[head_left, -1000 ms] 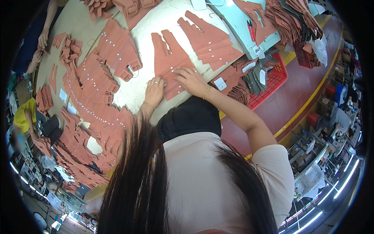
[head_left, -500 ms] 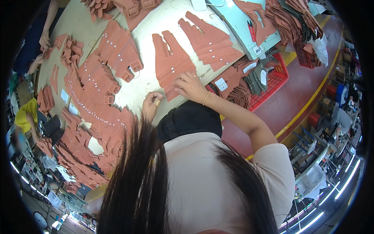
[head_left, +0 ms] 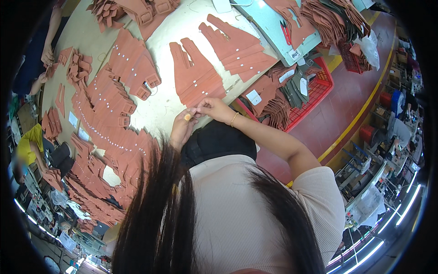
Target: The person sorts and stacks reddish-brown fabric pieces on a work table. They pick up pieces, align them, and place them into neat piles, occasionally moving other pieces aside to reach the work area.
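My left hand (head_left: 181, 129) and my right hand (head_left: 217, 110) meet at the fingertips, just off the near edge of a fan of brown leather strap pieces. Both hands are closed in a pinch; whatever lies between the fingertips is too small to make out. A small yellow patch (head_left: 187, 117) shows at the left thumb, and I cannot tell whether it is worn or held. The nearest fan of strap pieces (head_left: 196, 75) carries small white labels in a row. To its right lies a second, similar fan (head_left: 237, 48).
Many more brown straps with buckles (head_left: 137, 64) cover the table's left side. A red basket (head_left: 315, 98) of brown and dark green pieces stands at the right. Red-handled snips (head_left: 285, 33) lie on a pale blue board (head_left: 269, 27). Another person's hand (head_left: 47, 57) works at far left.
My right hand has left the near end of the strap fan and come down and left to my left hand. Their fingertips now touch. The whole view has shifted slightly.
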Motion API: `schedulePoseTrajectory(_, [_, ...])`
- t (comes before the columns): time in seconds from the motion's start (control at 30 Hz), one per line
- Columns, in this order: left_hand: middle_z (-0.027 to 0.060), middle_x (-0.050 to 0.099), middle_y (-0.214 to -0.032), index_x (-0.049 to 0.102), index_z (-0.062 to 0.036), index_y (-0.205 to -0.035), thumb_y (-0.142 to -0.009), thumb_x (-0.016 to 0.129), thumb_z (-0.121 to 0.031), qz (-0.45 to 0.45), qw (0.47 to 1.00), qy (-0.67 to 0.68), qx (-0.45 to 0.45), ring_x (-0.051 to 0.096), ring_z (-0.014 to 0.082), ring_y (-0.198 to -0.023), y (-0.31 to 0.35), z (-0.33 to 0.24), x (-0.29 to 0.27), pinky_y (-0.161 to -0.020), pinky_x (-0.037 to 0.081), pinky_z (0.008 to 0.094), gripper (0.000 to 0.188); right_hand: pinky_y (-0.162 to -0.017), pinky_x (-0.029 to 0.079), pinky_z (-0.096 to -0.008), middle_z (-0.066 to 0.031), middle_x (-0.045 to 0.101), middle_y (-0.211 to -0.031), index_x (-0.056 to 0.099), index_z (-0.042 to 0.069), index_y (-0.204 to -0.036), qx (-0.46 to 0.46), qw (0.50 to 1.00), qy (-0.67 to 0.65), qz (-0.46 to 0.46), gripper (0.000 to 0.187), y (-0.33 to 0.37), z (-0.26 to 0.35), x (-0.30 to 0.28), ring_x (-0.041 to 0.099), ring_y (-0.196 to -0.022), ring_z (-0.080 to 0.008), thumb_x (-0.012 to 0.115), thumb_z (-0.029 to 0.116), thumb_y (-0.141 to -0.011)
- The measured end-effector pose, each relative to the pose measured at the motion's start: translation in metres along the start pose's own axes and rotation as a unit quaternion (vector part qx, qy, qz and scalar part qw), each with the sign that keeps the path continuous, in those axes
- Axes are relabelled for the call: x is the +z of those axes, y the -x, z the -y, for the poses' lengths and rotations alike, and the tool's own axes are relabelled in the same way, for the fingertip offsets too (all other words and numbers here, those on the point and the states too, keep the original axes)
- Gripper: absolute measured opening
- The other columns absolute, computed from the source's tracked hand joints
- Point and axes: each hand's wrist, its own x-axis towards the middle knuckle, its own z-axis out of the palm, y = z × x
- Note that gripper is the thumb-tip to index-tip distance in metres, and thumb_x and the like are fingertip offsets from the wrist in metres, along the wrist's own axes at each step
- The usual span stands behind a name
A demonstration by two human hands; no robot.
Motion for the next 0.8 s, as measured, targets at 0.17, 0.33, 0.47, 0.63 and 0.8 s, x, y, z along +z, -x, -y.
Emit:
schedulePoseTrajectory(0.17, [0.0067,0.060,-0.103,0.053,-0.0064,-0.111,-0.095,0.058,-0.023,-0.098,0.991,-0.062,0.063,0.058,0.0138,-0.091,0.002,-0.002,0.004,-0.076,0.044,0.0269,0.024,-0.071,0.052,-0.0314,-0.0114,0.068,-0.082,0.064,-0.001,-0.092,0.006,0.995,0.092,-0.040,0.020,0.018,0.002,-0.025,0.067,-0.077,-0.0203,0.064,0.019,-0.090])
schedulePoseTrajectory(0.33, [0.0081,0.058,-0.099,0.052,-0.0011,-0.110,-0.092,0.061,-0.017,-0.187,0.916,-0.313,0.171,0.059,0.0164,-0.085,0.009,-0.006,-0.003,-0.073,0.046,0.0288,0.026,-0.079,0.044,-0.0427,-0.0112,0.061,-0.085,0.060,0.006,-0.083,-0.106,0.858,0.459,-0.206,0.006,0.036,0.004,-0.075,0.059,-0.086,-0.0298,0.062,0.012,-0.082])
schedulePoseTrajectory(0.47, [0.0172,0.052,-0.118,0.053,-0.0027,-0.120,-0.085,0.064,-0.010,-0.171,0.725,-0.598,0.295,0.052,0.0314,-0.110,0.015,-0.008,-0.007,-0.093,0.044,0.0403,0.037,-0.073,0.042,-0.0410,-0.0063,0.059,-0.082,0.058,0.008,-0.081,-0.137,0.778,0.575,-0.214,0.009,0.037,0.003,-0.087,0.058,-0.082,-0.0268,0.064,0.015,-0.082])
schedulePoseTrajectory(0.63, [0.0200,0.038,-0.141,0.048,-0.0061,-0.132,-0.080,0.064,-0.006,-0.092,0.576,-0.725,0.366,0.037,0.0379,-0.130,0.007,-0.007,-0.006,-0.108,0.033,0.0470,0.055,-0.076,0.042,-0.0416,-0.0061,0.062,-0.086,0.059,0.009,-0.092,-0.119,0.769,0.590,-0.214,0.014,0.033,0.007,-0.086,0.060,-0.084,-0.0264,0.065,0.018,-0.083])
schedulePoseTrajectory(0.8, [0.0134,0.032,-0.150,0.045,-0.0101,-0.138,-0.079,0.066,-0.013,-0.047,0.516,-0.776,0.360,0.031,0.0334,-0.137,-0.010,-0.002,-0.006,-0.111,0.029,0.0474,0.063,-0.077,0.042,-0.0429,-0.0071,0.063,-0.089,0.056,0.008,-0.102,-0.050,0.806,0.542,-0.232,0.026,0.033,0.013,-0.089,0.062,-0.085,-0.0276,0.068,0.022,-0.082])
